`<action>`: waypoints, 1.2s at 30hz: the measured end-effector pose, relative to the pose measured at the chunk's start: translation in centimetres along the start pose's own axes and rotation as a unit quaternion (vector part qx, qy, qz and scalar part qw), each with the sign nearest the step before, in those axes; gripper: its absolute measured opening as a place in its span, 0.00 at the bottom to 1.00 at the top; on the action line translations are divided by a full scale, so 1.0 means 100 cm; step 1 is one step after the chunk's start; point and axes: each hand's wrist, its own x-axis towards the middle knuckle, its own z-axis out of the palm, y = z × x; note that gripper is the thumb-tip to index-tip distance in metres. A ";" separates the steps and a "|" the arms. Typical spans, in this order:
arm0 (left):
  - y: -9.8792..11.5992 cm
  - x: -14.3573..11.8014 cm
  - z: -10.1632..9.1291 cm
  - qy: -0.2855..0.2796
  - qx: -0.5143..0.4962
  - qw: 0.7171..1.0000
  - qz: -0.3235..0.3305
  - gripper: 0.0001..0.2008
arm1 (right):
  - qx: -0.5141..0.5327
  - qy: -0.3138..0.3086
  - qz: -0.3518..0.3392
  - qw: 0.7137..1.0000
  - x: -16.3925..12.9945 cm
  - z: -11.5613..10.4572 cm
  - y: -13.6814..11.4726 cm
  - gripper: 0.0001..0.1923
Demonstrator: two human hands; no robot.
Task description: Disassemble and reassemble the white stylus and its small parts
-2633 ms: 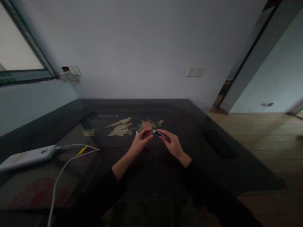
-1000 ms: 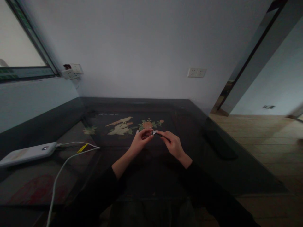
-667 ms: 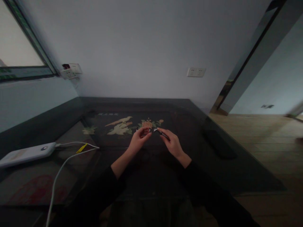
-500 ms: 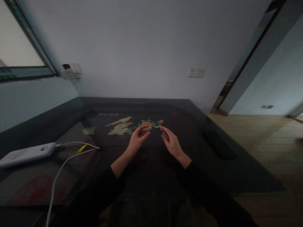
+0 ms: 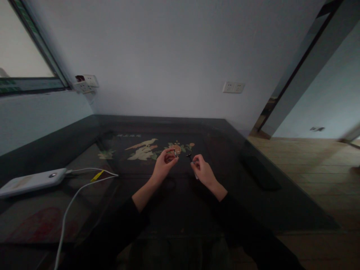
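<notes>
My left hand is closed in a pinch above the dark tabletop. Between its thumb and forefinger is a small thin piece, dark with a light edge, too small to name. My right hand grips a razor by its slim handle. The razor's short dark crosswise head points up and left, toward my left hand. A gap separates the razor from the small piece. The handle's lighter end shows below my right fingers.
The dark glossy table bears a bird-and-flower picture. At left lies a white power bank with a white cable and yellow tag. A dark flat object lies at right. Wall sockets are behind.
The razor has turned in my right hand, its head now showing crosswise and its handle end lower. My right fingers have shifted on the handle. My left hand stays nearly still.
</notes>
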 end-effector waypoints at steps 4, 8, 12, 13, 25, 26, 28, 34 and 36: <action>0.001 -0.001 0.002 -0.014 -0.003 1.000 0.003 0.21 | -0.095 -0.058 -0.004 0.994 -0.004 0.008 -0.010 0.06; 0.003 -0.003 0.003 -0.024 0.015 1.000 -0.001 0.20 | -0.162 -0.105 -0.016 0.981 -0.004 0.020 -0.022 0.06; 0.001 -0.007 0.005 -0.039 0.020 0.999 -0.005 0.21 | -0.221 -0.125 -0.006 0.967 -0.001 0.028 -0.029 0.08; 0.001 -0.007 0.006 -0.042 0.021 0.999 -0.005 0.21 | -0.230 -0.125 -0.004 0.965 -0.001 0.028 -0.030 0.08; 0.002 -0.013 0.010 -0.066 0.032 0.997 -0.005 0.20 | -0.291 -0.123 -0.021 0.949 -0.001 0.028 -0.034 0.11; 0.002 -0.013 0.010 -0.066 0.031 0.997 -0.006 0.20 | -0.288 -0.123 -0.020 0.949 -0.001 0.027 -0.034 0.11; 0.002 -0.013 0.009 -0.062 0.032 0.998 -0.005 0.20 | -0.273 -0.116 -0.021 0.955 -0.001 0.024 -0.034 0.11; 0.004 -0.011 0.008 -0.056 0.029 0.998 -0.014 0.20 | -0.125 -0.005 -0.022 0.992 0.003 0.011 -0.027 0.09; 0.002 -0.011 0.008 -0.059 0.027 0.998 -0.015 0.21 | -0.043 0.039 -0.033 0.998 0.004 0.009 -0.024 0.09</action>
